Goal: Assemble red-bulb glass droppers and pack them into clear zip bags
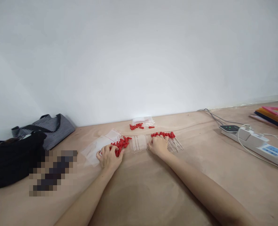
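Both my forearms stretched forward over the wooden tabletop (139, 188). Left hand (109, 158) palm down, fingers curled into the pile of red caps (122, 143), beside the clear bag (95, 149); can't tell if it pinches one. Right hand (159, 146) palm down, fingers bent on the row of red-capped tubes (174, 139); grip unclear. Uncapped clear tubes (139, 143) lie between the hands.

We see bare table (139, 191) in front of both hands. On the left, bags (23, 150) block the way; on the right, a power strip (256, 142) with cables.
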`<state>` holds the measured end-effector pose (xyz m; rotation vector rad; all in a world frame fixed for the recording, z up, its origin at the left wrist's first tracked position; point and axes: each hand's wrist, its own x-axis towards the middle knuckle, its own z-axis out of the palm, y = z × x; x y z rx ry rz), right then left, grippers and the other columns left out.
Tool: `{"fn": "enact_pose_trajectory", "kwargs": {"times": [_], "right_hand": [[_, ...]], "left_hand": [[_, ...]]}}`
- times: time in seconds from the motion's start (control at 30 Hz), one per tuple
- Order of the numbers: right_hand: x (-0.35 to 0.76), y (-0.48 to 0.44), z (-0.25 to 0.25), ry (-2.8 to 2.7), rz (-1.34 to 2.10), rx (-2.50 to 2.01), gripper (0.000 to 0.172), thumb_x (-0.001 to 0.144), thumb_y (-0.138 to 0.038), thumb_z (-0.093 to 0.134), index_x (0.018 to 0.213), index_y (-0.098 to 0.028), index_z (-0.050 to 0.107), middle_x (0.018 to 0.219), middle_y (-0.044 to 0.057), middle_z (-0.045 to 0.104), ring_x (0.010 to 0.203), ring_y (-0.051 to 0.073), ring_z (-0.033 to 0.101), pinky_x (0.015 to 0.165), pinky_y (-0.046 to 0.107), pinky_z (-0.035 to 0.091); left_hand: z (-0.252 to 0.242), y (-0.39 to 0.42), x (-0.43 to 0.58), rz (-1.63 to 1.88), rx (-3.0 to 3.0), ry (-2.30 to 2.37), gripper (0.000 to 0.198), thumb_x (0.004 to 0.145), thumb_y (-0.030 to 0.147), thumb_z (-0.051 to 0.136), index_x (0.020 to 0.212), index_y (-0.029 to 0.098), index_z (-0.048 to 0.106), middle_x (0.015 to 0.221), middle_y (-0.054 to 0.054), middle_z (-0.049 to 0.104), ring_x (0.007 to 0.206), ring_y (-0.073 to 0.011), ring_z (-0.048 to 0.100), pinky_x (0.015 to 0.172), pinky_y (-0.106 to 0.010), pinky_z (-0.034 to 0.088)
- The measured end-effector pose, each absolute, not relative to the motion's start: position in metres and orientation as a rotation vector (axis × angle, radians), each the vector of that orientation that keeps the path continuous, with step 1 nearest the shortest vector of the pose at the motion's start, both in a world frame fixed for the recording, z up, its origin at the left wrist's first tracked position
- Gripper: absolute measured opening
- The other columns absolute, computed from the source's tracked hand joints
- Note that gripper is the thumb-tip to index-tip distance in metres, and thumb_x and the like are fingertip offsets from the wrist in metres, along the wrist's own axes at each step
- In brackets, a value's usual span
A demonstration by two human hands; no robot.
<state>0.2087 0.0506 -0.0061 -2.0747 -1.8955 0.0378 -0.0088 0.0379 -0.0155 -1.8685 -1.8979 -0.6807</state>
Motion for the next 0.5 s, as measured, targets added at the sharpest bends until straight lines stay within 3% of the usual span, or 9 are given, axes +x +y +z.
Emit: {"fn": "enact_pose_trajectory", "kwargs": {"times": [0.5], "right_hand": [[0.193, 0.071, 0.002, -1.828, 0.162, -2.151, 0.023, 0.075, -0.024, 0.046, 0.083, -0.012, 0.065, 0.088, 0.016, 0.064, 0.092, 0.028, 0.052, 0.079, 0.041, 0.022]], "left_hand": [[-0.013, 0.033, -0.006, -0.864, -1.940, -1.720, 0.016, 0.077, 0.031, 0.051, 0.078, 0.023, 0.066, 0.099, -0.007, 0.060, 0.098, -0.0252, 0.047, 0.089, -0.043, 0.021]]}}
